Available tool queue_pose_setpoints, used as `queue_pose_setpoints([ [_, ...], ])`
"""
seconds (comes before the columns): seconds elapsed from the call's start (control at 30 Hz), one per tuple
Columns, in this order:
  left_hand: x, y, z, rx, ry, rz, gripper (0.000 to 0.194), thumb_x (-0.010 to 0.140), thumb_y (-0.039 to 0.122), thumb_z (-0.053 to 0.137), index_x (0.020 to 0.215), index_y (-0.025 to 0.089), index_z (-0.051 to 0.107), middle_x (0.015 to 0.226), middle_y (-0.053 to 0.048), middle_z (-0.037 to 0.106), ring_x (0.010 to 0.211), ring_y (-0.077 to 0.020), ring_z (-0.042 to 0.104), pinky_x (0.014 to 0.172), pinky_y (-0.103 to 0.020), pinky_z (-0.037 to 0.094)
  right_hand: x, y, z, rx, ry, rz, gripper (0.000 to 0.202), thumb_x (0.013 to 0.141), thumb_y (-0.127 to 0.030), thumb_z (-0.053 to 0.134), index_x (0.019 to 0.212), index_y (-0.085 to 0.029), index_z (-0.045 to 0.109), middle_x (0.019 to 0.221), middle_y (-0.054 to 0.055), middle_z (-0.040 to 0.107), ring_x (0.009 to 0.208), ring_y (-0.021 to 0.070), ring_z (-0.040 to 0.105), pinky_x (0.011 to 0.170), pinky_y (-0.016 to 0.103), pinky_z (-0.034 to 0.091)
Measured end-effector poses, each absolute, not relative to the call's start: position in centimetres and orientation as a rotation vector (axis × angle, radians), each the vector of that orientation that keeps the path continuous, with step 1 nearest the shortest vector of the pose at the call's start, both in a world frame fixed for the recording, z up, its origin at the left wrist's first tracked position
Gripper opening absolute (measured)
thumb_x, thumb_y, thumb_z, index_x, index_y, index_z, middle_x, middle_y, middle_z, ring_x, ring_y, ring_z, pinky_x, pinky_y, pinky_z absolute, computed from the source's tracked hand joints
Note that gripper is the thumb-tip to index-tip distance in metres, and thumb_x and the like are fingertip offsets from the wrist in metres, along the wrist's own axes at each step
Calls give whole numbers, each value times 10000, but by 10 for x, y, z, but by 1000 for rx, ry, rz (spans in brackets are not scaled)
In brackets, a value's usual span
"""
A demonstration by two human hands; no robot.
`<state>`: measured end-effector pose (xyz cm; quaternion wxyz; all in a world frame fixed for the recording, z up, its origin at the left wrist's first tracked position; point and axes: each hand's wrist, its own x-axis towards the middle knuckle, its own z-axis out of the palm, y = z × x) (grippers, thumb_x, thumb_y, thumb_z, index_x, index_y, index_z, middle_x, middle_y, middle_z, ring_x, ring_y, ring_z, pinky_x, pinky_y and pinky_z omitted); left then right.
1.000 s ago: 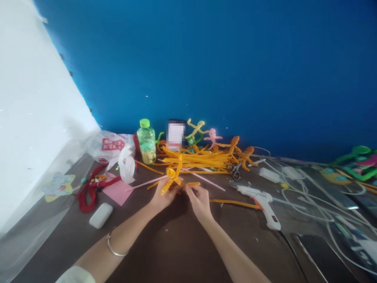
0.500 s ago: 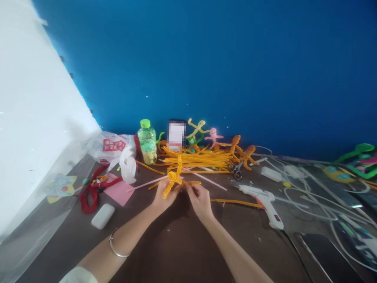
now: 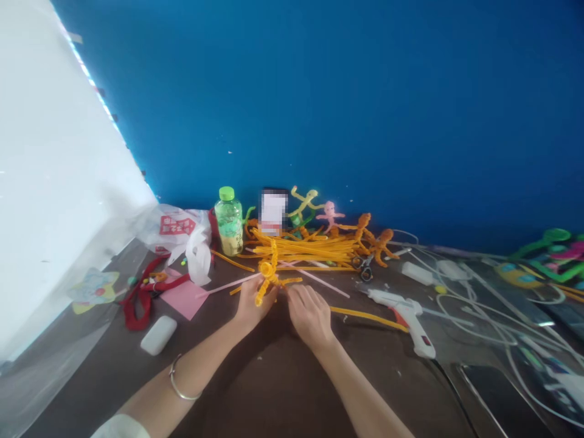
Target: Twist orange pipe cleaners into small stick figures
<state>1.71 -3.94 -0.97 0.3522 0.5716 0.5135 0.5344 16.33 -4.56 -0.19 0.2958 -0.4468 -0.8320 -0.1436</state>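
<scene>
Orange pipe-cleaner figure point(image 3: 268, 272), pinched by left hand point(image 3: 252, 302), right hand point(image 3: 309, 312) beside

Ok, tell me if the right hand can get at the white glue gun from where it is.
Probably yes. The right hand lies on the table left of the glue gun, with only a loose orange pipe cleaner on the bare tabletop between them.

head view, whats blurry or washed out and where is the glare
Head view: the white panel at left is blown out, no detail; glare streaks the clear sheet at right; edges smear and bend, so the green toys are soft; a card by the bottle is pixelated; both hands cast a soft shadow on the table.
</scene>
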Motion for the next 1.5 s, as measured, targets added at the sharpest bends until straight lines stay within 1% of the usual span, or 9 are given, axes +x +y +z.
queue_pose_setpoints([
  [0.1,17,-39,-11,1506,1299,1350,160,721,303,564,714,153,619,619,-1,577,549,-117,518,533,-220,407,167,-43,-2,-1106,-2227,-472,218,835,-87,415,926,-149,603,959,94,628,892,204,547,768,313,392],
  [0.2,17,-38,-12,1566,1264,1330,173,740,303,542,714,151,622,615,-3,565,561,-116,508,548,-224,408,168,-40,-4,-1024,-2217,-435,239,840,-70,390,946,-139,594,984,96,627,1008,216,511,861,346,366],
  [0.37,18,-37,-9,1560,1195,1335,152,737,275,552,768,156,641,737,-39,621,684,-154,560,659,-269,451,168,-37,-5,-1047,-2139,-244,188,843,-109,412,869,-150,594,840,82,647,849,186,567,785,325,406],
  [0.53,21,-35,-7,1363,1136,1280,167,691,261,601,818,160,640,762,-41,635,677,-151,582,618,-263,480,167,-37,-7,-1093,-2007,7,157,829,-145,434,799,-169,587,759,66,640,709,181,566,674,318,422],
  [0.77,18,-32,-12,1229,1120,1195,225,660,272,641,864,180,630,793,-38,654,658,-151,602,588,-268,500,166,-35,-4,-1201,-1586,797,124,757,-294,556,733,-177,592,710,41,625,657,165,578,609,276,466],
  [0.93,12,-32,-7,1188,1048,1125,281,631,289,684,878,168,630,817,-48,655,746,-169,603,673,-298,508,170,-29,1,-1124,-1227,1441,227,659,-368,662,685,-159,578,521,-17,540,441,93,453,430,219,357],
  [1.07,10,-31,-7,1032,929,1075,321,586,288,729,856,146,630,805,-50,653,772,-171,609,757,-330,494,170,-30,5,-1005,-1022,1758,257,625,-376,688,658,-167,542,552,-7,560,429,80,450,395,198,322],
  [1.17,12,-30,-9,890,827,1089,333,569,271,746,852,143,626,782,-41,644,743,-156,608,772,-339,489,165,-33,5,-966,-979,1770,253,620,-367,693,679,-181,532,580,-7,578,451,87,478,383,184,319],
  [1.5,22,-32,-10,788,843,1283,306,586,286,728,823,147,591,749,-13,609,678,-134,589,673,-291,489,150,-43,-8,-1240,-1227,1183,285,720,-409,597,648,-133,596,478,0,533,362,78,436,334,197,338],
])
